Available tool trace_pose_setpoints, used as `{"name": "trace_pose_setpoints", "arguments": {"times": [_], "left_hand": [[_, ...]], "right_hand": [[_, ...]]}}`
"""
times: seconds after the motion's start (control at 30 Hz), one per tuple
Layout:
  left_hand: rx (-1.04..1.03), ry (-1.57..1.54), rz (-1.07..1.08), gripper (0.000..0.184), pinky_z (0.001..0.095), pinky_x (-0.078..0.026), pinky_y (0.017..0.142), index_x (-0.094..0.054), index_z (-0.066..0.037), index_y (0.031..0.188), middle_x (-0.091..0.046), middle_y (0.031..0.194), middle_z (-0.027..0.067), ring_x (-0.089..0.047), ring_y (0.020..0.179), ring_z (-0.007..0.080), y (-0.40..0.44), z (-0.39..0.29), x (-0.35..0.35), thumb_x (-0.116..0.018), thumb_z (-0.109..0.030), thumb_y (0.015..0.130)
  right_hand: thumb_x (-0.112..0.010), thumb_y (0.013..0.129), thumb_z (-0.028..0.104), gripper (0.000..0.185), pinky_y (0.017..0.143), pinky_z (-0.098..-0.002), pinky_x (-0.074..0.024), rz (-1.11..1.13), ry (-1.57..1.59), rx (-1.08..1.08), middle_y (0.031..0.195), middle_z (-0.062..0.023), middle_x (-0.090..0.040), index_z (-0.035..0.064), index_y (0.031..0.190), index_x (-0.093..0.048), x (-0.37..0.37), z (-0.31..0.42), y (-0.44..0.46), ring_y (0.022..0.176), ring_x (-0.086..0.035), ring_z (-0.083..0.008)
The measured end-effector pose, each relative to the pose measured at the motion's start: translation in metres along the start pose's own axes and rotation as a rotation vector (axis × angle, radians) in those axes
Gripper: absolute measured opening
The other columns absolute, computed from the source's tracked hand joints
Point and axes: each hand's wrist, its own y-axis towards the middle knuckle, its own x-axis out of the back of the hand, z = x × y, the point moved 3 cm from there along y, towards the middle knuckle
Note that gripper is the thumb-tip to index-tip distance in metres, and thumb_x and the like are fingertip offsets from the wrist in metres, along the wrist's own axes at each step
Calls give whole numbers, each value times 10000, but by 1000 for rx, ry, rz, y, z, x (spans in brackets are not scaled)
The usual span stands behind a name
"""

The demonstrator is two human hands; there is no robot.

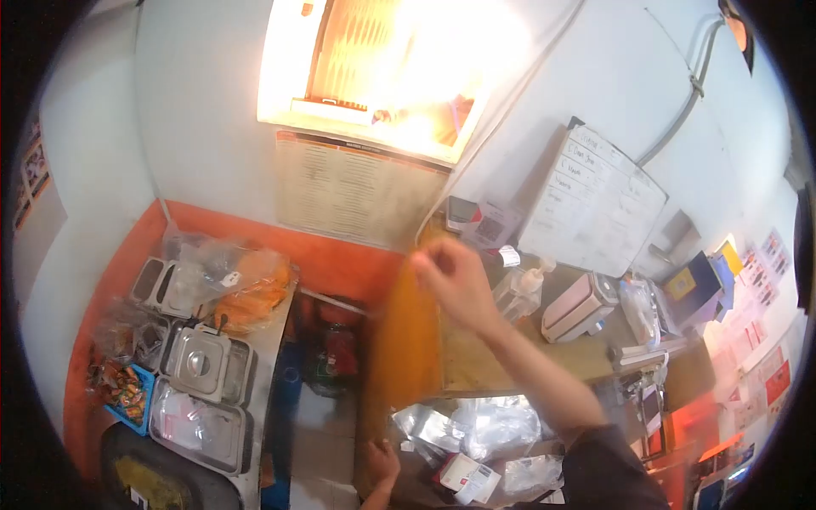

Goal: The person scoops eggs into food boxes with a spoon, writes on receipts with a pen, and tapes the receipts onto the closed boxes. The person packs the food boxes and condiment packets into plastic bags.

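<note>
Raised above the corner of the wooden counter (527, 361), my right hand (452, 280) pinches the top of a long orange-yellow flexible sheet (404, 348). The sheet hangs down and is smeared by motion, so whether it is cloth or a plastic bag cannot be told. Low in the view, my left hand (382, 461) is closed at the lower part of the sheet; its fingers are partly hidden. Clear plastic bags (497, 425) and a small white-and-red box (469, 478) lie on a lower surface close to my right forearm.
To the left, a table carries lidded steel food pans (200, 361), orange items in clear plastic (255, 285) and a blue basket of small packets (127, 395). A pump bottle (529, 285) and a white-and-pink box (580, 308) stand on the counter. A whiteboard (595, 204) leans behind.
</note>
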Motion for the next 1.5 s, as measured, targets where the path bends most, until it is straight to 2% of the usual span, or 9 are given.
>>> {"name": "trace_pose_setpoints", "arguments": {"times": [0.4,0.6,0.73,0.9,1.03,1.13,1.2,1.37,1.5], "left_hand": [[59,190,-28,501,494,-465,929,-571,47,1229,-618,1155,288,-601,1054,450,-5,-22,14,-573,-347,919],[30,201,50,681,515,-414,1021,-455,99,1339,-536,1285,345,-511,1218,483,-6,-27,14,-447,-477,978],[69,163,94,701,526,-371,1067,-409,94,1390,-479,1367,332,-466,1268,484,-8,-12,1,-402,-489,1002],[-443,119,-403,567,496,-355,1073,-424,65,1382,-490,1371,291,-471,1254,416,55,91,22,-351,-394,1057],[-521,-523,-414,461,425,-411,1005,-512,23,1254,-535,1227,190,-508,1203,304,-45,-137,151,-408,-370,1037],[-1083,-642,44,528,375,-418,993,-518,27,1264,-529,1221,146,-505,1174,271,-152,-265,142,-492,-425,991],[-1258,46,613,530,352,-445,965,-503,12,1314,-519,1264,124,-529,1137,237,-223,-315,96,-649,-310,920],[-523,186,1304,543,277,-486,795,-596,-31,1289,-607,1164,67,-586,861,126,-322,-294,-53,-772,-16,776],[-513,215,1402,343,284,-467,755,-674,10,1154,-664,930,75,-572,818,116,-380,-280,-154,-741,-61,825]], "right_hand": [[-589,945,494,603,896,-392,-504,-98,1157,-571,1227,-192,-544,11,1278,-449,-26,-68,211,1119,-568,-267],[-616,958,318,338,854,-393,-501,-35,1128,-477,1130,-83,-608,227,1275,-541,-60,-96,227,1019,-604,-275],[-703,890,201,223,662,-397,-491,-329,1176,-150,952,-80,-653,31,1017,-635,-61,-115,190,820,-632,-223],[-692,840,250,243,710,-388,-478,-279,202,162,799,-137,-642,16,827,-626,19,-37,30,798,-608,-222],[-681,864,201,288,899,-436,-455,189,-51,252,1097,-187,-547,13,1068,-605,96,-4,-177,1025,-553,-338],[-616,892,170,220,881,-447,-462,712,-189,146,1078,-190,-588,26,1056,-638,126,-39,-313,1017,-568,-357],[-575,910,207,204,814,-467,-472,993,-96,-116,927,-178,-641,21,979,-621,150,-47,-373,932,-605,-359],[-568,949,249,244,745,-453,-482,815,-57,-273,857,-175,-660,23,938,-658,252,-106,-522,820,-622,-384],[-645,929,320,316,692,-423,-490,502,182,-424,801,-169,-646,7,966,-671,355,-147,-627,752,-647,-298]]}}
